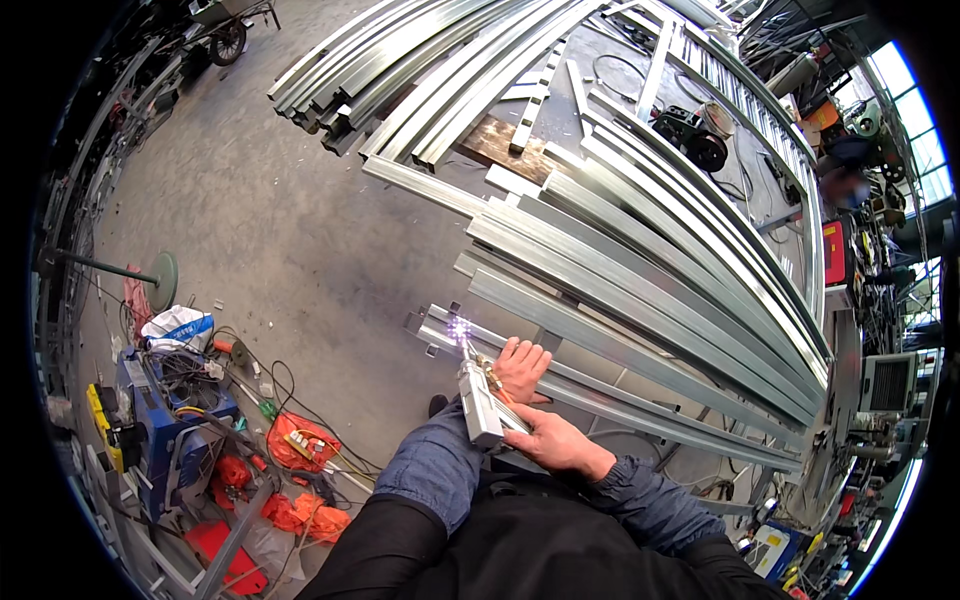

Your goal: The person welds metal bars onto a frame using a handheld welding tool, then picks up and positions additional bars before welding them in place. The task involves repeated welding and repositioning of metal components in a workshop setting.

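Note:
My right hand (562, 442) is closed around a handheld welding torch (480, 405) with a boxy grey body and brass fittings. The torch points away from me, and a bright violet-white spark (460, 329) glows at its tip. That spark sits on the left end of a narrow galvanized steel frame (600, 385), where short tube pieces stick out. Just right of the torch, my left hand (522, 370) lies on the near tube with its fingers stretched out. The torch partly hides my left wrist.
Long steel tubes (640, 310) lie side by side beyond the frame; more bundles (430, 75) are stacked farther off. At left stand a round-based metal stand (163, 281) and a blue machine (165, 420). Orange bags (303, 440) and cables lie on the concrete floor (270, 215).

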`<state>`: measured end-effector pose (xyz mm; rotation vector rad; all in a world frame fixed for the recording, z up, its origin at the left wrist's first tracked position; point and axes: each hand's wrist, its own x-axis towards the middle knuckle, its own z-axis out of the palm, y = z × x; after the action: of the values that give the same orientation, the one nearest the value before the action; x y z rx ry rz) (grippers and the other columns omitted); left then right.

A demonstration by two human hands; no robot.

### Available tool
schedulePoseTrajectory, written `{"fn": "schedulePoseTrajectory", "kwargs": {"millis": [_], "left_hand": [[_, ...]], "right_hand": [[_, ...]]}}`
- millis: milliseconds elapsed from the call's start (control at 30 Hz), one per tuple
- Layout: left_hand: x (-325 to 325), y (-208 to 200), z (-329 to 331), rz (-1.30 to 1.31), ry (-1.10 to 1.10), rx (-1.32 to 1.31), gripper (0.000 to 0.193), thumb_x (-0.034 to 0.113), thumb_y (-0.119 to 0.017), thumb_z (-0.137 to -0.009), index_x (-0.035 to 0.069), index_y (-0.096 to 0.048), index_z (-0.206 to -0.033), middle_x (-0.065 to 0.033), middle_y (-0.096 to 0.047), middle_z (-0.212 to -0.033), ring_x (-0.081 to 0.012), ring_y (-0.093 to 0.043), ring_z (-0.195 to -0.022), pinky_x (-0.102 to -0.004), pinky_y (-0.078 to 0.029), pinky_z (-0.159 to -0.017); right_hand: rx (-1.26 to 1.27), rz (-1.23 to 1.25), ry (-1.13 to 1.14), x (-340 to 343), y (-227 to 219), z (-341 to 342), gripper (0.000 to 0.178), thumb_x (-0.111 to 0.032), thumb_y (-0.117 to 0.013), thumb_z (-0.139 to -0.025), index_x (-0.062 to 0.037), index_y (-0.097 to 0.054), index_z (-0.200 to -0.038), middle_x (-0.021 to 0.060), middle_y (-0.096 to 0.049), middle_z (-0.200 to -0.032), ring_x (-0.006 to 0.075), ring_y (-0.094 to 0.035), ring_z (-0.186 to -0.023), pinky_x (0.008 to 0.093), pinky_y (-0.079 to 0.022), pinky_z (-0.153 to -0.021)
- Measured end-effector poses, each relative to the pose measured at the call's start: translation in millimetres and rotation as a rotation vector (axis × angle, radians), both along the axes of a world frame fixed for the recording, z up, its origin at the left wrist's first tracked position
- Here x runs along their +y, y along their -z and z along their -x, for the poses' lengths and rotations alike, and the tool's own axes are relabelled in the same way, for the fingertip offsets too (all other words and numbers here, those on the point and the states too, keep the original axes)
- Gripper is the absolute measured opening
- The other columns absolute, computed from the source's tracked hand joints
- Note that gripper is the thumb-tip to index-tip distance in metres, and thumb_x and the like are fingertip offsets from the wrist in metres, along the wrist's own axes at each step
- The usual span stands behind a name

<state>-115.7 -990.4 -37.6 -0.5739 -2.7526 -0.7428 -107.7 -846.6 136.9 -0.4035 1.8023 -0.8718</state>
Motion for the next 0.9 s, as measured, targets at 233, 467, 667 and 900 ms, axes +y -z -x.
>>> {"fn": "schedulePoseTrajectory", "kwargs": {"millis": [233, 467, 667, 900], "left_hand": [[-1, -3, 1, 0.02, 0.008, -0.001, 0.096, 0.055, -0.097, -0.058, 0.002, -0.063, -0.131, -0.0123, -0.059, -0.115, -0.0321, -0.056, -0.114, -0.0536, -0.041, -0.11], [0, 1, 2, 0.011, 0.006, 0.031, 0.096, 0.054, -0.097, -0.056, 0.001, -0.065, -0.13, -0.0128, -0.06, -0.116, -0.032, -0.057, -0.113, -0.053, -0.041, -0.107], [-1, 0, 2, 0.001, 0.016, 0.003, 0.096, 0.054, -0.097, -0.057, 0.001, -0.065, -0.13, -0.0127, -0.06, -0.115, -0.032, -0.057, -0.113, -0.0535, -0.041, -0.107], [0, 0, 0, 0.024, 0.019, -0.016, 0.097, 0.055, -0.096, -0.06, 0.001, -0.063, -0.133, -0.0134, -0.06, -0.118, -0.0328, -0.056, -0.116, -0.0548, -0.041, -0.11]], "right_hand": [[0.011, 0.019, 0.002, 4, 7, -3, 0.052, -0.043, -0.068, -0.108, -0.0157, -0.061, -0.152, 0.0178, -0.077, -0.118, 0.0334, -0.074, -0.109, 0.0431, -0.056, -0.098], [0.023, 0.006, -0.005, 4, 1, -2, 0.054, -0.043, -0.068, -0.108, -0.0146, -0.06, -0.153, 0.0192, -0.076, -0.12, 0.0347, -0.074, -0.11, 0.0435, -0.056, -0.099], [0.006, -0.004, 0.0, 4, -2, -2, 0.055, -0.043, -0.069, -0.107, -0.0141, -0.06, -0.153, 0.0205, -0.076, -0.122, 0.0358, -0.074, -0.112, 0.0438, -0.055, -0.1], [0.031, 0.034, 0.002, 10, 7, -5, 0.056, -0.043, -0.069, -0.108, -0.0142, -0.059, -0.154, 0.0211, -0.076, -0.122, 0.0362, -0.073, -0.112, 0.0436, -0.055, -0.1]]}}
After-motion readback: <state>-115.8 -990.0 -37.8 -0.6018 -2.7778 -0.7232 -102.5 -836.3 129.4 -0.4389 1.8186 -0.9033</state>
